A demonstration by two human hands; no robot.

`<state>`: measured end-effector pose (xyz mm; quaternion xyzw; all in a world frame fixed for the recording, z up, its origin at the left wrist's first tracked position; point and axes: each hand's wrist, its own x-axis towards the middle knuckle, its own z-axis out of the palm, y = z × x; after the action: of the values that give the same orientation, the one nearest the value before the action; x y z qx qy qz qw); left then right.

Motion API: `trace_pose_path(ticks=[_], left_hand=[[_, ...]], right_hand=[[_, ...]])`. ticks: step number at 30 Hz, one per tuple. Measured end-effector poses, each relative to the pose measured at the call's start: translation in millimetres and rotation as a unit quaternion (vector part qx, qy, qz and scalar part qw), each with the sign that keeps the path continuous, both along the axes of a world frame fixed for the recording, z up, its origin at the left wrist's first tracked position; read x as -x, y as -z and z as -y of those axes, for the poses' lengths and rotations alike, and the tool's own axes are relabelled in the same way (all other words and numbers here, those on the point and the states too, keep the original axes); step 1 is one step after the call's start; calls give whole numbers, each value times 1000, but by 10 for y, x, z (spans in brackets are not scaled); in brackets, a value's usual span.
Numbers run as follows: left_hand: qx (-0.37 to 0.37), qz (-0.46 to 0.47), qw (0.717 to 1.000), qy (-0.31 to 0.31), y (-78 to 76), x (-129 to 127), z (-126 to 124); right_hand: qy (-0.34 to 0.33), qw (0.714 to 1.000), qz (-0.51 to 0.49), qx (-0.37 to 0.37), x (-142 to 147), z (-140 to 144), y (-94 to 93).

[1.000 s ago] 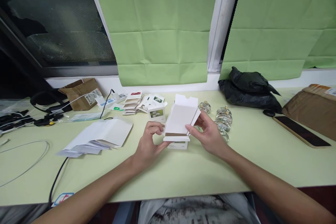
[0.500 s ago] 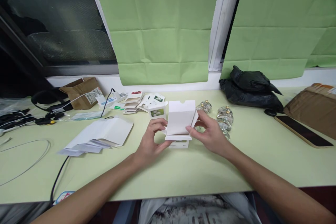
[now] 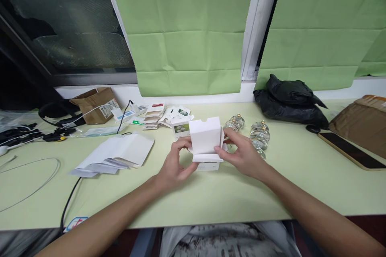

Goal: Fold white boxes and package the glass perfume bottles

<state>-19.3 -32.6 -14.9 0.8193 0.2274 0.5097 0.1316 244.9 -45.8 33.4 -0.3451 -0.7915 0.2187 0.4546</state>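
Note:
A white cardboard insert [image 3: 205, 138] stands upright in a small white box [image 3: 208, 164] on the pale green table [image 3: 211, 196]. My left hand [image 3: 173, 164] pinches the insert's left side. On its right side, my right hand [image 3: 241, 154] grips the insert and its folded flap. Just behind my right hand lie several clear glass bottles with gold caps [image 3: 257, 134]. Another small white box with a green picture [image 3: 180, 128] stands right behind the insert.
A stack of flat white cardboard sheets [image 3: 116, 154] lies at left, with cables [image 3: 68, 196] near the table's front edge. Small printed boxes [image 3: 155, 114] and a brown carton [image 3: 95, 104] sit by the wall. A black bag [image 3: 289, 100], a phone [image 3: 351, 150] and a brown parcel [image 3: 362, 122] are at right.
The tall white insert has sunk lower into the small box, so less of it stands above the rim. Both hands stayed on its sides and followed it down.

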Motion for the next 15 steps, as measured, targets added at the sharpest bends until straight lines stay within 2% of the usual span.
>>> trace_pose_path(ticks=[4,6,11,15], left_hand=[[16,31,998,53,17,-2,32],[38,66,995,59,0,-26,44],[131,140,980,45,-195,-136,53],[163,176,969,52,-343,-189,37]], right_hand=[[-11,999,-2,34,-4,-30,-6],[-20,998,-12,51,-4,-43,-9],[-35,995,-31,85,-4,-59,-12],[-50,992,-48,104,-8,-73,-5]])
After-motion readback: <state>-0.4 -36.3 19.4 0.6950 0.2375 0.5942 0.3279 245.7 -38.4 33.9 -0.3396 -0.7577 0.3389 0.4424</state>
